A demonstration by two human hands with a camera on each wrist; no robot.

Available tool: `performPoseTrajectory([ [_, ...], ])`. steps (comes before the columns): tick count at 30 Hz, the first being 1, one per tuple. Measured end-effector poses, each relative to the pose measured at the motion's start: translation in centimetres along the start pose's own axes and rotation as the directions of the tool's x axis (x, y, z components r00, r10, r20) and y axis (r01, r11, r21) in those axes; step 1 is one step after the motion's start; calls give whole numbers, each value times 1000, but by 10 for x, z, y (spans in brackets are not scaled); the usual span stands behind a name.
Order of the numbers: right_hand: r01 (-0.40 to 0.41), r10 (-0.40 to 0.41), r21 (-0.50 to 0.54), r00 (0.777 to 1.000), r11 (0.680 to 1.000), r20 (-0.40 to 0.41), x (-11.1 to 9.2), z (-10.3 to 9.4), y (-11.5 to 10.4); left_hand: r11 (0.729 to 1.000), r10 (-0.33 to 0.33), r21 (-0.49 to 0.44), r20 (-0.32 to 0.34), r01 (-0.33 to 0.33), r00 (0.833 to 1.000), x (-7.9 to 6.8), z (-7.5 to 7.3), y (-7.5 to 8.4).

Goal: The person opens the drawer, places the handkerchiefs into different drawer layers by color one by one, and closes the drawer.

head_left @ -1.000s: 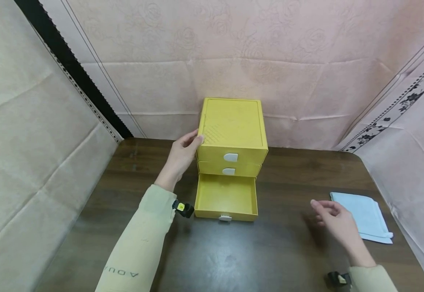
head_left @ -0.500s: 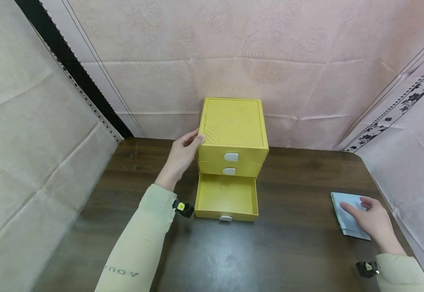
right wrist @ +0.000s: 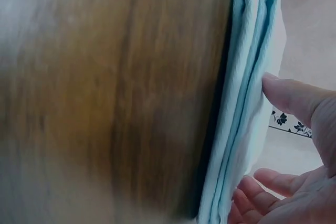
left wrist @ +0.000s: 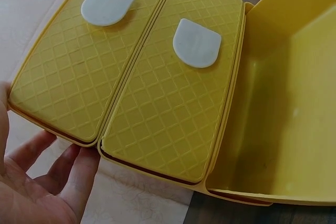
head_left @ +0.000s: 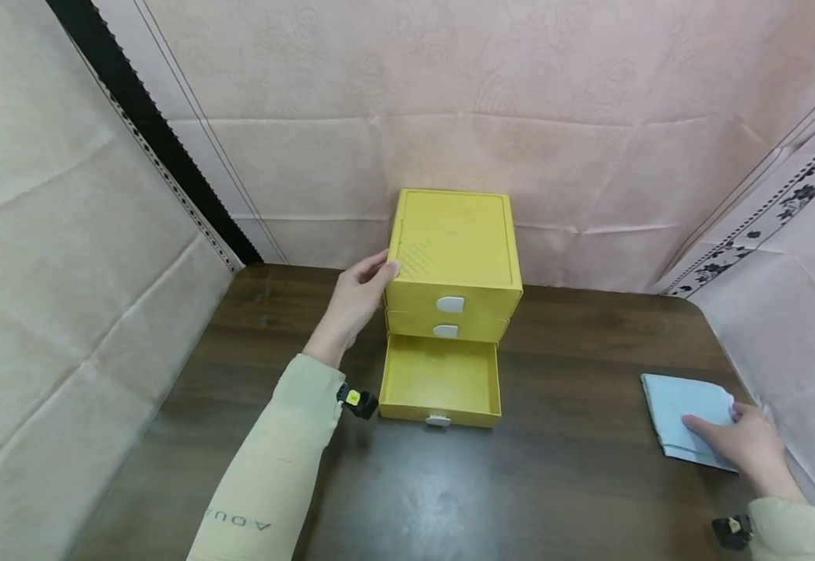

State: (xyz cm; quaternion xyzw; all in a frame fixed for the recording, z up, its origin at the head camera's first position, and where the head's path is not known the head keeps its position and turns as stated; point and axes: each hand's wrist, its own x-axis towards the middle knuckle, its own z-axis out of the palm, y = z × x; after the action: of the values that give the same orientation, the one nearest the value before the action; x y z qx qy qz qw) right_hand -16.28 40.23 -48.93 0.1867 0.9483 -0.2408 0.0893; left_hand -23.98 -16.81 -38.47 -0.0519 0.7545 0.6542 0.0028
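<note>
A yellow drawer unit (head_left: 453, 234) stands in the middle of the table, its bottom drawer (head_left: 440, 374) pulled out with nothing inside. My left hand (head_left: 350, 300) holds its front left upper edge, thumb on the top and fingers against the side. In the left wrist view, those fingers (left wrist: 81, 177) touch the side wall. At the right, a folded light blue towel (head_left: 681, 405) lies flat on the table. My right hand (head_left: 747, 444) is over its right part: the thumb touches the top layer, and the fingers (right wrist: 262, 190) are at the far edge, their tips partly hidden.
Two upper drawers with white tabs (head_left: 450, 305) are closed. Behind the dark wooden table (head_left: 576, 483) hangs a pale patterned cloth (head_left: 463, 78), with more cloth along both sides. A black strip (head_left: 176, 148) runs down the left cloth.
My right hand has moved right, from beside the towel across to its right edge, and now touches it. The left hand stays on the drawer unit. The head view has shifted slightly.
</note>
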Motion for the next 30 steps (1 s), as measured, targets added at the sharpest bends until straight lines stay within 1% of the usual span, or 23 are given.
performPoseTrajectory([
  [6, -18, 18, 4, 1000, 1000, 2, -1, 0, 5, 1000, -5, 3, -11, 5, 1000, -1, 1, -1],
  [10, -56, 54, 42, 998, 998, 30, 1, 2, 8, 1000, -5, 8, -12, 5, 1000, -2, 1, -1],
  [14, -76, 73, 74, 996, 994, 51, 4, 3, 11, 1000, -4, 14, -9, 4, 1000, -3, 0, 0],
  [18, -62, 57, 92, 997, 994, 51, 9, 1, 17, 1000, 2, 15, -7, -2, 1000, -2, 1, 1],
  [22, -52, 45, 94, 996, 994, 72, 17, 3, 21, 1000, 12, 10, -14, -12, 1000, -2, 0, 2],
  [24, -81, 68, 119, 992, 990, 110, 19, 3, 22, 1000, 9, 7, -8, -9, 1000, -2, 0, 2],
  [27, -128, 111, 108, 982, 986, 152, 21, 2, 22, 1000, 5, 7, 2, -5, 1000, -2, 0, 1],
  [30, -145, 131, 83, 980, 986, 151, 21, 2, 20, 1000, 6, 14, 5, -6, 1000, -3, 1, 1],
])
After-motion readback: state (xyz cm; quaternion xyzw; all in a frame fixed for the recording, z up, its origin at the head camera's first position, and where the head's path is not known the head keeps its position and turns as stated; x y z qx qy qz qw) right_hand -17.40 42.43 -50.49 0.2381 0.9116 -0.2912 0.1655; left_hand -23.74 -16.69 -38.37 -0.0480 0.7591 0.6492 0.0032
